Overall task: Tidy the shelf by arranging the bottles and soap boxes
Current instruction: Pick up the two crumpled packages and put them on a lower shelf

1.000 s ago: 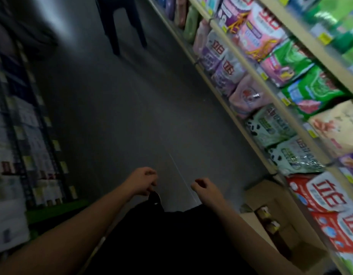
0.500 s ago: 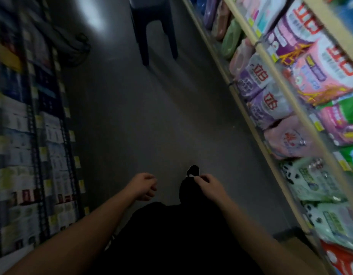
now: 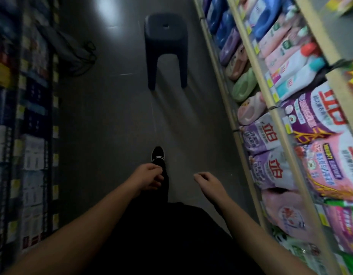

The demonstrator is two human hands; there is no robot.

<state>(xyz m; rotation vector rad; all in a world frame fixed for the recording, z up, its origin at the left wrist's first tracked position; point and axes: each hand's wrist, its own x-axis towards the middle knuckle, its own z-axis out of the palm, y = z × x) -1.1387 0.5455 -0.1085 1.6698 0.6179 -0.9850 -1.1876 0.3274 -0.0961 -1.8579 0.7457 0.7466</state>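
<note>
Dim shop aisle, view looking down. Left hand (image 3: 147, 178) at about 7 o'clock from centre, fingers (image 3: 156, 176) loosely curled, holding nothing. Right hand (image 3: 208, 182) at approx 5 o'clock, fingers also loosely curled and relaxed, nothing in them. The two hands are near each other but apart, both over the grey floor (image 3: 104, 126).

Just past the left hand, one black shoe (image 3: 157, 153) w/ white markings, toe pointing to 12 o'clock. Black clothing fills the bottom middle of the view.

Dark plastic stool (image 3: 165, 48) stands upright on the floor at 12 o'clock, well apart from the hands.

Shelf (image 3: 257, 62) runs along the right side, 1 to 5 o'clock. The bottles (image 3: 244, 87) sit at its far end, around 1–2 o'clock: blue, purple, pink, green ones in a row on the lower level, more pink and white ones w/ red and teal caps on the level above. Nearer, at 3–4 o'clock, purple, pink and green detergent bags (image 3: 265, 135).

Left side, 8–11 o'clock: a dark rack w/ rows of small boxes (image 3: 33, 151), too blurred to say if they are soap boxes. A tangle of cables (image 3: 80, 56) lies on the floor at approx 11 o'clock, next to that rack.
</note>
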